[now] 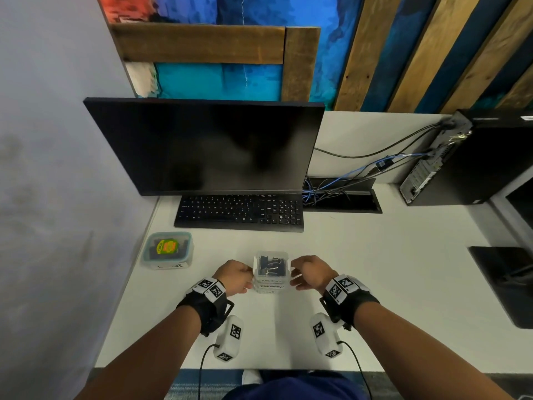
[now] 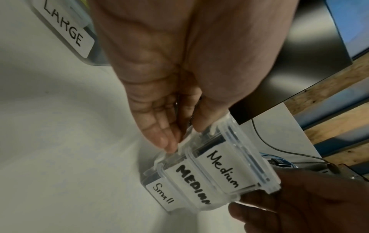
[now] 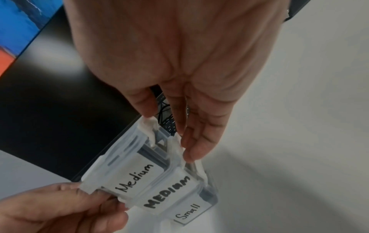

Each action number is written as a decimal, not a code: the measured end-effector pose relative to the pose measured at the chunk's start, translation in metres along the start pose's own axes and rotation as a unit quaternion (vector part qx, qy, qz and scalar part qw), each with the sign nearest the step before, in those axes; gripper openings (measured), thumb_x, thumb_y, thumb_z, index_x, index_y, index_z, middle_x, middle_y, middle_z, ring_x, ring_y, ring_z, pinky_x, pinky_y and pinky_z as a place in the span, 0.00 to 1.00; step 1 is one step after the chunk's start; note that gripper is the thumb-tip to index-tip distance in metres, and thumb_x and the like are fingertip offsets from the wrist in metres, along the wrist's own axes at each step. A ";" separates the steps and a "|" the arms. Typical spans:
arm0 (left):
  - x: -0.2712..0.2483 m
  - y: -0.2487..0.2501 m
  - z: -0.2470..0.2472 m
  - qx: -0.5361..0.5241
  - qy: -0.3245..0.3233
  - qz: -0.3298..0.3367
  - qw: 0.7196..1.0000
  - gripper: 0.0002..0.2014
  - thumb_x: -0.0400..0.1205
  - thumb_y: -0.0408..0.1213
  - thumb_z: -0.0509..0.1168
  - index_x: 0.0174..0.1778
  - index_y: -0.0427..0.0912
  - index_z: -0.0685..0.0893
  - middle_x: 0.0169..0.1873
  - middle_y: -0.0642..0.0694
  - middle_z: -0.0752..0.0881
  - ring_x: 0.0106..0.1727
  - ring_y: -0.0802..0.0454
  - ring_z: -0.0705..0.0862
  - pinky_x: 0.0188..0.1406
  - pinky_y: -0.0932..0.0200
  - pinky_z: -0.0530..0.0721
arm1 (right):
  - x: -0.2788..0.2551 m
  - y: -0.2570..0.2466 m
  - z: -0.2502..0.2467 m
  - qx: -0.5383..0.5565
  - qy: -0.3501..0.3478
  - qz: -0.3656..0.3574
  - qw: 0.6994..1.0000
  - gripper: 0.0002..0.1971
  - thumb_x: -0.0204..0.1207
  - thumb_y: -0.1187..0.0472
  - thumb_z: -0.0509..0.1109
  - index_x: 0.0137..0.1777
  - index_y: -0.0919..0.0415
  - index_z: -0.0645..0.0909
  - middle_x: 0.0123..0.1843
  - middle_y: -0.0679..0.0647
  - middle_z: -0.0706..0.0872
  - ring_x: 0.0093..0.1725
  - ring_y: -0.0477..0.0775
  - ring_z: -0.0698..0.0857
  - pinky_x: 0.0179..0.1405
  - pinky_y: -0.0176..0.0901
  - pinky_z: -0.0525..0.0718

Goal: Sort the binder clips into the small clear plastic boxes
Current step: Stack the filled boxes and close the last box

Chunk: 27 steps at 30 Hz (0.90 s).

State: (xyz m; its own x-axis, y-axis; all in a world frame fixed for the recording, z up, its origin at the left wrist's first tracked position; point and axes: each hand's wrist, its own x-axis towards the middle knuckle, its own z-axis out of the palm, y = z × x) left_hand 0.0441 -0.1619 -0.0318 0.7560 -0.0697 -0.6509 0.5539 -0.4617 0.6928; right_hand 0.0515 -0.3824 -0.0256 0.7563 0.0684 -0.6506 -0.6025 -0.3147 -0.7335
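This is an office workstation: a white tabletop (image 1: pixel 375 269) carries a wide black flat monitor (image 1: pixel 202 145) with a dark screen, a black full-size keyboard (image 1: pixel 239 212) just in front of it, and a black desktop computer tower (image 1: pixel 476 168) at the right. Black and blue cables (image 1: pixel 320 192) run into a rectangular cable slot (image 1: pixel 360 203) in the tabletop. A stack of small clear plastic boxes (image 1: pixel 271 272) with handwritten size labels holds black binder clips (image 1: pixel 269 265), and a plain grey partition wall (image 1: pixel 57 140) closes the left side

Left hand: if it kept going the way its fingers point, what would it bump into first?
The stack of small clear plastic boxes, straight away. The fingertips of the left hand touch a side tab near the stack's top; which box's tab is unclear.
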 end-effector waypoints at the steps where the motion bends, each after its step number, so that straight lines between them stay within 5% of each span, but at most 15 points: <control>1: -0.001 0.001 -0.001 0.003 -0.002 0.005 1.000 0.06 0.78 0.33 0.66 0.45 0.42 0.89 0.43 0.42 0.89 0.43 0.50 0.87 0.47 0.56 0.86 | -0.001 -0.002 -0.002 -0.006 0.004 -0.005 1.000 0.16 0.85 0.51 0.64 0.54 0.66 0.82 0.46 0.60 0.88 0.41 0.59 0.90 0.49 0.54 0.91; 6: -0.009 0.008 -0.006 0.014 -0.036 -0.003 0.999 0.13 0.70 0.40 0.70 0.48 0.40 0.90 0.42 0.46 0.89 0.44 0.53 0.86 0.51 0.57 0.86 | -0.004 -0.009 -0.002 -0.192 0.015 -0.035 0.981 0.33 0.74 0.28 0.65 0.45 0.62 0.88 0.41 0.55 0.93 0.42 0.54 0.93 0.46 0.46 0.91; 10: -0.011 0.013 -0.008 0.032 -0.069 -0.007 0.997 0.26 0.69 0.55 0.74 0.55 0.40 0.88 0.52 0.45 0.88 0.55 0.50 0.86 0.54 0.56 0.85 | -0.004 -0.014 0.002 -0.277 0.027 -0.043 0.960 0.26 0.73 0.34 0.72 0.35 0.60 0.89 0.36 0.54 0.93 0.38 0.52 0.91 0.49 0.46 0.89; 12: -0.009 0.014 -0.007 0.078 -0.046 0.008 0.996 0.28 0.71 0.64 0.71 0.48 0.39 0.88 0.48 0.44 0.90 0.53 0.48 0.87 0.50 0.54 0.86 | -0.004 -0.016 0.005 -0.263 0.018 -0.035 0.964 0.24 0.73 0.38 0.74 0.36 0.61 0.89 0.36 0.54 0.93 0.38 0.52 0.91 0.50 0.47 0.90; 15: -0.006 0.015 -0.004 0.181 0.006 0.044 0.983 0.24 0.76 0.62 0.67 0.31 0.42 0.84 0.41 0.42 0.91 0.47 0.44 0.89 0.47 0.52 0.85 | -0.003 -0.018 0.006 -0.255 0.020 -0.043 0.966 0.22 0.73 0.41 0.75 0.38 0.64 0.89 0.36 0.55 0.93 0.40 0.54 0.92 0.52 0.49 0.91; 18: -0.008 0.018 0.000 0.202 0.017 0.051 0.978 0.23 0.78 0.59 0.66 0.29 0.42 0.82 0.40 0.42 0.91 0.46 0.44 0.89 0.45 0.53 0.84 | -0.001 -0.021 0.005 -0.252 0.017 -0.041 0.967 0.20 0.73 0.44 0.76 0.38 0.63 0.89 0.35 0.56 0.93 0.41 0.54 0.92 0.50 0.47 0.90; 24: -0.007 0.021 -0.003 0.263 0.002 0.045 0.964 0.28 0.79 0.62 0.62 0.43 0.36 0.87 0.43 0.41 0.91 0.47 0.43 0.89 0.48 0.51 0.85 | -0.001 -0.017 0.006 -0.253 0.007 -0.049 0.966 0.23 0.74 0.40 0.75 0.39 0.64 0.90 0.37 0.55 0.93 0.44 0.55 0.93 0.53 0.51 0.90; 27: -0.011 0.023 -0.007 0.308 0.032 0.036 0.950 0.29 0.79 0.62 0.62 0.64 0.40 0.80 0.57 0.44 0.86 0.57 0.45 0.85 0.53 0.53 0.81 | 0.000 -0.016 0.011 -0.256 -0.009 -0.057 0.965 0.23 0.76 0.39 0.73 0.39 0.63 0.90 0.39 0.54 0.93 0.45 0.55 0.93 0.55 0.51 0.90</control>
State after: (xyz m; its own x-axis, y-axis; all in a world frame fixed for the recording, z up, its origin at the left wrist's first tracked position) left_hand 0.0505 -0.1658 -0.0066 0.8152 -0.0763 -0.5741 0.2054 -0.8887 0.4098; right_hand 0.0584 -0.3667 -0.0157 0.8028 0.1441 -0.5786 -0.3076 -0.7312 -0.6089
